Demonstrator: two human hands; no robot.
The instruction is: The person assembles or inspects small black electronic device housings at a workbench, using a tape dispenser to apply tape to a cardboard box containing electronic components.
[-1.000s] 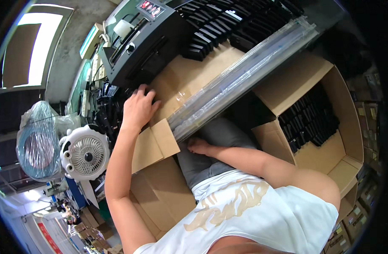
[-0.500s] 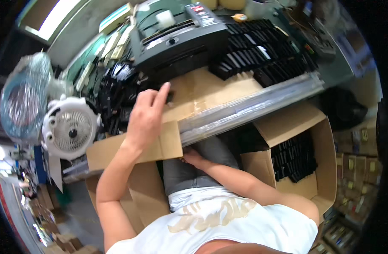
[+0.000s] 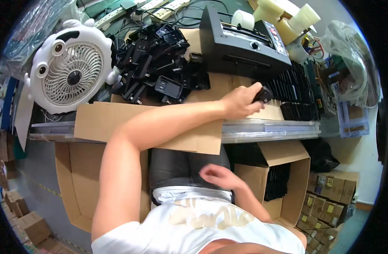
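Observation:
My left hand (image 3: 241, 103) reaches across the bench to the right. Its thumb and fingers are closed on a small black power adapter (image 3: 264, 95), partly hidden by the fingers. That hand is just in front of the dark grey machine (image 3: 244, 53) and beside rows of black adapters (image 3: 292, 86) standing packed together. A heap of loose black adapters (image 3: 154, 63) lies to the left of the machine, some with metal prongs showing. My right hand (image 3: 219, 176) hovers over my lap, blurred, its fingers seemingly curled; whether anything is in them cannot be made out.
A white fan (image 3: 74, 76) stands at the left. A cardboard flap (image 3: 96, 122) overlaps the bench edge under my left forearm. Below are an open carton (image 3: 77, 182) on the left and another carton (image 3: 249, 173) holding black pieces on the right. Power strips (image 3: 170, 10) and cables lie behind.
My left hand has moved right from near the heap and now grips an adapter by the rows. My right hand has come back from the bench edge over my lap. The view has turned.

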